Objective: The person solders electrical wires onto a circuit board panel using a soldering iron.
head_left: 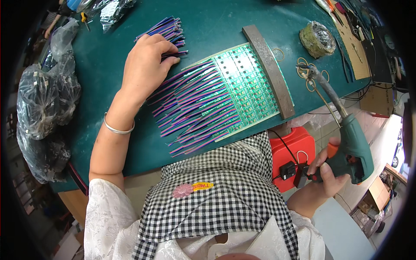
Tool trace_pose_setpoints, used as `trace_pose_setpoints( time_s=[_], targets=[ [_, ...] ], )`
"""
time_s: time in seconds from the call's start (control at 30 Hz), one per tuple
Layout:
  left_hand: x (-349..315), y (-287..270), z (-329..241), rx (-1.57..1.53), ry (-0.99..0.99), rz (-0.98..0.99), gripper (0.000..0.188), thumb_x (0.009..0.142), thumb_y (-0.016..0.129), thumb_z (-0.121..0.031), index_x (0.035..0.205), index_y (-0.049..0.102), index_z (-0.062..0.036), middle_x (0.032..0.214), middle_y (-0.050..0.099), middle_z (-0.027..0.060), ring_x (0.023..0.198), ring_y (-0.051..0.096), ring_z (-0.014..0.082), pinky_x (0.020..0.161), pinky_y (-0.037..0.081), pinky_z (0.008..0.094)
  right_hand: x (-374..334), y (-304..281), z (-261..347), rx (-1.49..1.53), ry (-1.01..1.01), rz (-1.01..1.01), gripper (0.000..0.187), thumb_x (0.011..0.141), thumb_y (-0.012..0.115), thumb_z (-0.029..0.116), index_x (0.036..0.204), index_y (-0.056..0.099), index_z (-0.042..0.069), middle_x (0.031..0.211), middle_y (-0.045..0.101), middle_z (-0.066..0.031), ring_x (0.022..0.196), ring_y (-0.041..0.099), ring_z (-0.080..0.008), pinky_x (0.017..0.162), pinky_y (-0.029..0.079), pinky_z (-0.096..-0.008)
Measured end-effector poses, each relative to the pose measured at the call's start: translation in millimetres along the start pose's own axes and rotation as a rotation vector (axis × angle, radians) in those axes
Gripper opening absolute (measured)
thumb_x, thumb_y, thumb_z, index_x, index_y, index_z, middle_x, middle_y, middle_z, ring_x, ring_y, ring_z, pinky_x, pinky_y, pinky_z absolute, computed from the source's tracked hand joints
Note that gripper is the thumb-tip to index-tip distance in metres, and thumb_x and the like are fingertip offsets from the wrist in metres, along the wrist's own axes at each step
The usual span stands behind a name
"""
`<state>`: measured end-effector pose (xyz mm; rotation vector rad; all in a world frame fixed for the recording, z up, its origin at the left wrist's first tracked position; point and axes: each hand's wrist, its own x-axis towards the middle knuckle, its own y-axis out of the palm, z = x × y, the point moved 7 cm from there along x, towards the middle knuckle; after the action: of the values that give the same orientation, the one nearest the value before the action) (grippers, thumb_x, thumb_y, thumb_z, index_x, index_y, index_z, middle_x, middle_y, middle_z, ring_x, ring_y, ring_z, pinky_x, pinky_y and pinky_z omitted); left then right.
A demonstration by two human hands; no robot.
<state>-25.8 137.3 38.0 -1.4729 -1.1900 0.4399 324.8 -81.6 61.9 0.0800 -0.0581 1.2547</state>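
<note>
My left hand [149, 63] is closed, thumb and fingers pinched on a short multicoloured ribbon wire [181, 53]. It is beside a pile of similar cut wires [172, 29]. My right hand [328, 175] grips a green soldering gun [356, 145] with an orange trigger; its tip and thin feed tube point up and left over the table. Between my hands lies a panel of green circuit boards [240, 80]. Rows of blue, pink and black ribbon wires [197, 108] stretch leftward from its left edge. A dark, heavy-looking bar [269, 69] rests across the panel's right side.
Clear plastic bags [41, 102] of parts crowd the green table's [106, 47] left edge. A wrapped roll [317, 40] and rubber bands [310, 73] are at the right, near a cardboard sheet [353, 45]. Below the table edge are a red case [299, 143] and a black plug [287, 170].
</note>
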Motion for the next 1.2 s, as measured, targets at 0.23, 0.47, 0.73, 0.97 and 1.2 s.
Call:
trace_pose_setpoints(
  time_s=[0.23,0.47,0.73,0.97,1.2],
  targets=[
    [2,4,19,-0.195,-0.089,-0.042,0.011,0.078,0.077,-0.009,0.089,0.075,-0.0048,0.085,0.07,0.0083,0.079,0.066,0.0251,0.072,0.053,0.0347,-7,-1,-11,0.036,0.012,-0.03,0.063,0.073,0.068,-0.002,0.13,0.044,-0.013,0.123,0.057,-0.0279,0.06,0.059,-0.0191,0.046,0.051,-0.0266],
    [6,-3,5,-0.851,-0.327,-0.096,0.013,0.086,0.071,-0.003,0.098,0.071,0.0011,0.084,0.072,0.0056,0.074,0.067,0.0108,0.068,0.052,0.025,-5,14,-12,0.047,0.024,-0.037,0.066,0.078,0.074,0.009,0.13,0.041,-0.015,0.074,0.058,-0.0133,0.05,0.056,-0.0177,0.047,0.048,-0.0246],
    [-24,-11,-97,-0.556,0.141,0.186,0.021,0.079,0.072,0.004,0.099,0.072,-0.0016,0.083,0.068,0.011,0.072,0.067,0.0225,0.064,0.054,0.0296,-37,-4,-32,0.047,0.095,0.134,0.068,0.073,0.078,0.013,0.127,0.047,-0.014,0.066,0.057,-0.0106,0.048,0.054,-0.0172,0.045,0.044,-0.0243],
    [-69,13,-134,-0.444,0.387,0.189,0.031,0.07,0.074,0.006,0.101,0.072,-0.0007,0.087,0.063,0.0086,0.069,0.064,0.0216,0.055,0.052,0.0306,-71,-18,-42,0.172,0.202,0.174,0.06,0.068,0.079,0.002,0.122,0.057,-0.013,0.093,0.067,-0.018,0.058,0.059,-0.0182,0.05,0.046,-0.0264],
    [-79,29,-136,-0.379,0.454,0.159,0.025,0.074,0.067,-0.001,0.098,0.067,0.0068,0.089,0.058,0.0107,0.074,0.06,0.0233,0.053,0.051,0.032,-79,-17,-50,0.193,0.29,0.126,0.058,0.071,0.08,0.001,0.121,0.054,-0.01,0.085,0.065,-0.0143,0.062,0.061,-0.0178,0.053,0.049,-0.0264]
  ],
)
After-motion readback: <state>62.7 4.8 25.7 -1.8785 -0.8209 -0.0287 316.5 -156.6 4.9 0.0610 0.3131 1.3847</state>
